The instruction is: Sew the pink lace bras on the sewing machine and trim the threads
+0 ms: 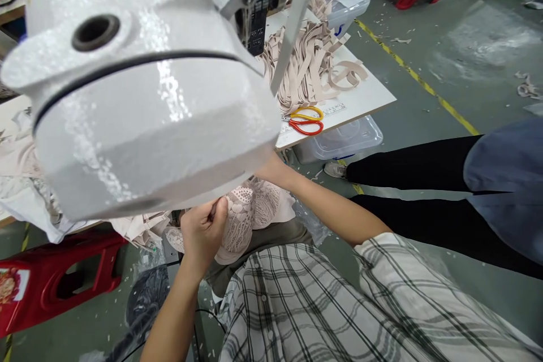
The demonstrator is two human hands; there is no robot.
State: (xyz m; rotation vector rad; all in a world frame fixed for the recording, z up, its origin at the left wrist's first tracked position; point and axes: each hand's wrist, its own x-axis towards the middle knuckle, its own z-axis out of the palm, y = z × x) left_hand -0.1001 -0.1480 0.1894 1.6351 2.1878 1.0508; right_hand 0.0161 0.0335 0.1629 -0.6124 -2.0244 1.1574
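My left hand [203, 232] is closed, thumb pressed against the curled fingers, pinching the edge of a beige lace bra [240, 223]. The bra hangs over my lap, with its patterned lace cups facing up. Just above it, the white head of a sewing machine [161, 141] fills much of the view and covers the bra's upper edge. My right hand [270, 168] reaches in behind the machine head from the right; its fingers are hidden there. A pale strip of tape [294, 28] runs down to the machine from above.
On the white table [369, 99] lie a heap of beige straps [303, 65] and scissors [307, 120] with red and yellow handles. A clear plastic bin [345, 138] is below. At left are a red stool [59, 277] and cloth pieces. Another person's legs [416, 169] are at right.
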